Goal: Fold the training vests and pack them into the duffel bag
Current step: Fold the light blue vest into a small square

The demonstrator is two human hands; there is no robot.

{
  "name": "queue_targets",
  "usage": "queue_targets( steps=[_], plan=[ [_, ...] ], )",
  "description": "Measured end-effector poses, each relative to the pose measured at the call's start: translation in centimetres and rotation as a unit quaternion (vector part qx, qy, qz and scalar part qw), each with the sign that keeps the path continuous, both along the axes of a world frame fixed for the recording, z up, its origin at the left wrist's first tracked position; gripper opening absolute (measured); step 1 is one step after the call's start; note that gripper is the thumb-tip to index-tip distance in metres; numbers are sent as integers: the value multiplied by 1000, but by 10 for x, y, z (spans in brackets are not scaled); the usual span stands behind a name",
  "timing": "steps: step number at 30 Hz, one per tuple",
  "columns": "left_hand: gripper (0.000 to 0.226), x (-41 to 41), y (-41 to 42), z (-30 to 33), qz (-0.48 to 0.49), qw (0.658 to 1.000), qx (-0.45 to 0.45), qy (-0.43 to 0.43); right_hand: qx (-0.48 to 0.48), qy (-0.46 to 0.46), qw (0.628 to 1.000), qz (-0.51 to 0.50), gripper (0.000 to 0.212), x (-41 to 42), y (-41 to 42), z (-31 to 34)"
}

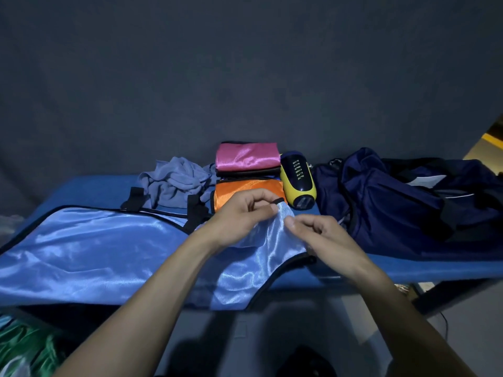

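Observation:
A shiny light-blue training vest with black trim lies spread across the blue table, its near edge hanging over the front. My left hand pinches the vest's raised right shoulder strap near its black end. My right hand pinches the same strap just below. Behind the hands lie a folded orange vest and a folded pink vest stacked on dark ones. The navy duffel bag sits at the right, slumped.
A crumpled grey cloth lies at the back left of the folded vests. A yellow and black bottle-shaped object rests between the vests and the bag. Green shiny fabric shows below the table at the lower left.

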State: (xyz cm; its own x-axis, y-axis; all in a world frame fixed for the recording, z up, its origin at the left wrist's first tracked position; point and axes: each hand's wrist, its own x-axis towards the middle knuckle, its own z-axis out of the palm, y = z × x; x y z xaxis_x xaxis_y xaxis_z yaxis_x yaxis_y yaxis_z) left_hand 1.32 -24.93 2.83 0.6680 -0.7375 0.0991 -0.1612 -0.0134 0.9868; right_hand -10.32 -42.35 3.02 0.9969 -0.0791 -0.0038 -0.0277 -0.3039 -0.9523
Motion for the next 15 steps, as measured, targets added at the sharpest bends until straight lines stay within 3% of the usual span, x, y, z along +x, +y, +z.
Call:
queue_targets(
  steps=[4,7,9,12,15],
  plan=[
    [19,-2,-8,-1,-13,999,-4,-46,71,-14,996,-47,40,5,4,-2],
    [29,-2,-12,-2,-4,994,29,-108,105,-11,989,-107,20,14,1,-11],
    [36,2,-8,-4,28,982,68,-172,67,-2,985,-158,20,20,-8,-22],
    [37,17,8,-8,119,961,89,-234,-15,48,976,-213,37,30,-22,-39],
    [26,30,31,-10,189,939,98,-271,-111,121,959,-230,27,37,-34,-51]
  ],
)
